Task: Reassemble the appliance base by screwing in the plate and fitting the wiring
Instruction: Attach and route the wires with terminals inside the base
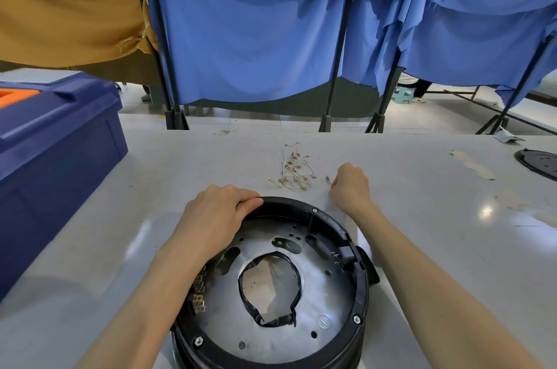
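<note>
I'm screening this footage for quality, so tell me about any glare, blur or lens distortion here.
Head view: a bright glare spot on the table at right, soft sheen on the metal plate; wide-angle bending bows the curtain poles and blue toolbox; the wire bundle looks sharp.
</note>
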